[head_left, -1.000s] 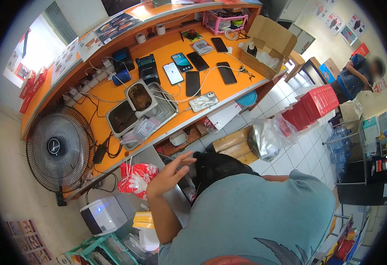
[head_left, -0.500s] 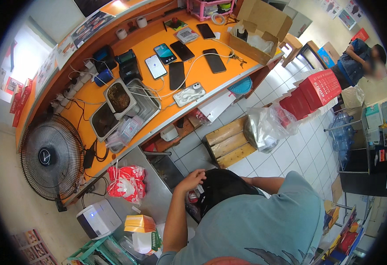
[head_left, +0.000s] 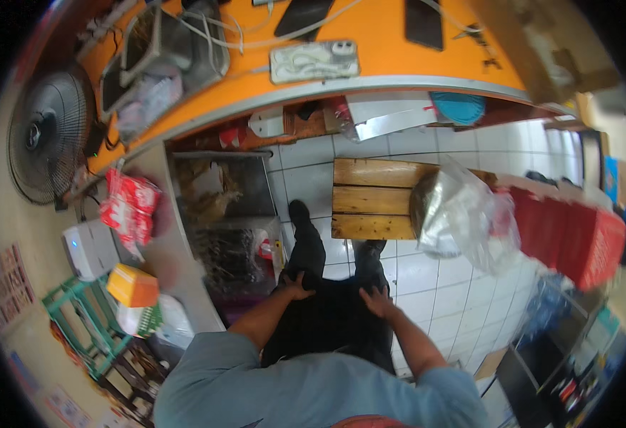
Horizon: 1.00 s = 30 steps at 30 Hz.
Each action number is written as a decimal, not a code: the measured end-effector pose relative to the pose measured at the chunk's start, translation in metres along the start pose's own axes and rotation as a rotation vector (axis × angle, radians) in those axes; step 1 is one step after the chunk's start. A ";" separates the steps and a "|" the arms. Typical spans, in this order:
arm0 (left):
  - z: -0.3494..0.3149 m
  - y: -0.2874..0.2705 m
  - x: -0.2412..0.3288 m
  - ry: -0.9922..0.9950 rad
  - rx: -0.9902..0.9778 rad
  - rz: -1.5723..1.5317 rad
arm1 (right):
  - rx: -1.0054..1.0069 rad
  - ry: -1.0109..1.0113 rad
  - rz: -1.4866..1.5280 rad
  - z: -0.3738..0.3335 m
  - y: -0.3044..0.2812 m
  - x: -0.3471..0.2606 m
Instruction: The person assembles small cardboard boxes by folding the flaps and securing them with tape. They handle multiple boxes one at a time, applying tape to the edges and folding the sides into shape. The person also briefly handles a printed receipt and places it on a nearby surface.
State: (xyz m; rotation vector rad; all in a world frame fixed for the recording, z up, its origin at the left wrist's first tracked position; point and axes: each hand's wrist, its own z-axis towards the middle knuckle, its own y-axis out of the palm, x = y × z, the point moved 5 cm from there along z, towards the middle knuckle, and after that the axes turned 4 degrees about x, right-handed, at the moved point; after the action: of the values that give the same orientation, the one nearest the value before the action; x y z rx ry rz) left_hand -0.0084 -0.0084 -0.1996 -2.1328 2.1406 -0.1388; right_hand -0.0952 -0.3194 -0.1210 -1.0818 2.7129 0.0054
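My left hand (head_left: 297,287) lies on the left thigh of my black trousers (head_left: 324,321), its fingers spread and nothing in them. On the right thigh rests my right hand (head_left: 377,302), also with fingers apart and holding nothing. Both arms reach down from my blue-grey sleeves. To the left of my legs, a metal shelf unit holds a clear plastic-wrapped bundle (head_left: 231,253) whose contents I cannot make out. Ahead of my hands stands a low slatted wooden bench (head_left: 370,201).
A clear plastic bag (head_left: 463,214) sits over a round metal vessel at the bench's right end, beside a red box (head_left: 591,242). Across the front runs an orange counter (head_left: 377,43) with phones, one in a marbled case (head_left: 314,60). A fan (head_left: 49,135) stands left.
The view has swung down toward my legs and floor. My left hand, earlier raised near my waist, now lies on my thigh; my right hand, mostly hidden before, shows on the other thigh.
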 end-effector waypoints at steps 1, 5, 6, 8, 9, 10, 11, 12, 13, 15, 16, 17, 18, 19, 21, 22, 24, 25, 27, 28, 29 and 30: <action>-0.003 -0.012 0.018 -0.125 0.058 -0.100 | 0.100 -0.116 -0.055 0.009 0.001 0.015; 0.003 -0.002 0.069 -0.073 0.361 0.003 | 0.364 -0.359 0.092 0.055 -0.003 0.080; 0.017 0.003 0.065 0.051 0.520 0.021 | 0.429 -0.396 -0.013 0.077 0.009 0.094; 0.033 0.003 0.067 0.072 0.544 0.000 | 0.502 -0.383 -0.089 0.076 -0.011 0.079; 0.032 0.003 0.071 0.081 0.548 -0.012 | 0.494 -0.387 -0.098 0.075 -0.014 0.078; 0.032 0.007 0.076 0.076 0.531 0.002 | 0.488 -0.394 -0.104 0.073 -0.014 0.079; 0.035 0.008 0.079 0.075 0.527 0.017 | 0.497 -0.400 -0.096 0.072 -0.016 0.078; 0.037 0.008 0.081 0.078 0.523 0.039 | 0.509 -0.403 -0.083 0.070 -0.017 0.077; 0.036 0.010 0.084 0.082 0.498 0.079 | 0.522 -0.403 -0.059 0.069 -0.017 0.075; 0.036 0.015 0.086 0.069 0.472 0.140 | 0.500 -0.391 -0.052 0.080 -0.015 0.080; 0.035 0.013 0.082 0.077 0.467 0.133 | 0.487 -0.372 -0.043 0.082 -0.014 0.080; 0.036 0.011 0.080 0.091 0.460 0.126 | 0.542 -0.387 -0.046 0.079 -0.019 0.076; 0.038 0.008 0.079 0.106 0.455 0.118 | 0.597 -0.402 -0.051 0.076 -0.025 0.072; 0.035 0.005 0.076 0.109 0.452 0.098 | 0.645 -0.416 -0.060 0.073 -0.027 0.071; 0.035 -0.006 0.069 0.122 0.449 0.059 | 0.626 -0.376 0.047 0.083 0.003 0.091; 0.034 -0.009 0.067 0.118 0.442 0.075 | 0.621 -0.358 0.097 0.087 0.007 0.090; 0.034 -0.012 0.064 0.111 0.425 0.103 | 0.644 -0.395 0.030 0.088 0.012 0.084; 0.034 -0.013 0.063 0.116 0.418 0.107 | 0.653 -0.413 -0.010 0.085 0.011 0.080; 0.034 -0.014 0.063 0.123 0.386 0.110 | 0.633 -0.532 -0.095 0.096 0.046 0.096; 0.034 -0.016 0.063 0.124 0.378 0.130 | 0.624 -0.591 -0.132 0.099 0.059 0.101; 0.036 -0.017 0.063 0.122 0.377 0.144 | 0.632 -0.597 -0.117 0.094 0.048 0.089; 0.037 -0.018 0.062 0.120 0.376 0.157 | 0.639 -0.604 -0.103 0.087 0.039 0.075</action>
State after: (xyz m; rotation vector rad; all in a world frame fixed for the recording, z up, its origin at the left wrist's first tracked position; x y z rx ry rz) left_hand 0.0145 -0.0697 -0.2347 -1.7794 2.1273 -0.6146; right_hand -0.1568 -0.3346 -0.2238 -0.8378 1.9110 -0.4422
